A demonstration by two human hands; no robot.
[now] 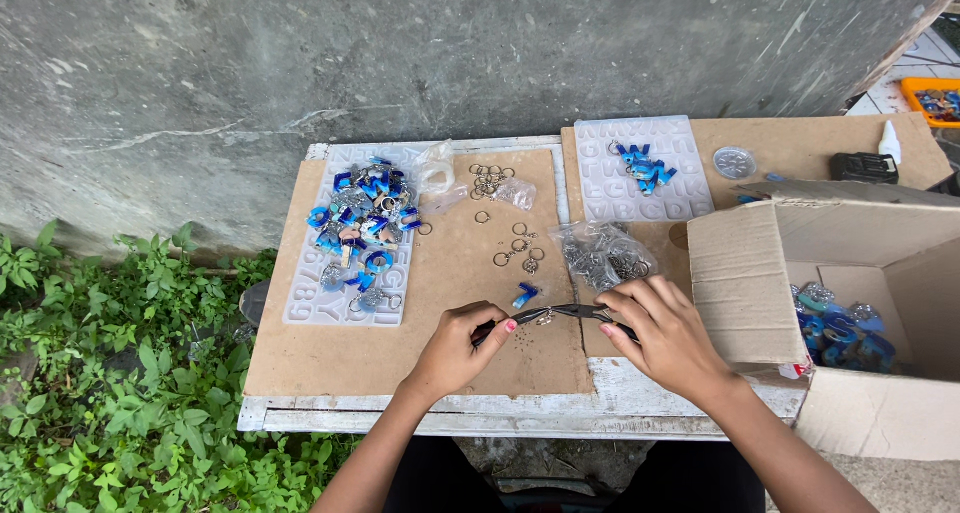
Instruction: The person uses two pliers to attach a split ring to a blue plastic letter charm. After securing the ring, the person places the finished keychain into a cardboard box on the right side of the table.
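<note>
My left hand [462, 341] grips one pair of small dark pliers [517, 316] low over the brown board [440, 273]. My right hand [665, 328] holds a second pair of pliers [583, 312] pointing left. The two plier tips meet on a small metal ring [545, 318]. A blue letter charm [524, 295] lies just above the tips. Loose key rings [520, 245] are scattered further up the board.
A white letter mould [310, 293] at left carries a heap of blue letter charms [362, 223]. A clear bag of rings [604, 253], a second mould [645, 198] and an open cardboard box [850, 303] with finished pieces sit at right. Green plants [110, 373] grow at left.
</note>
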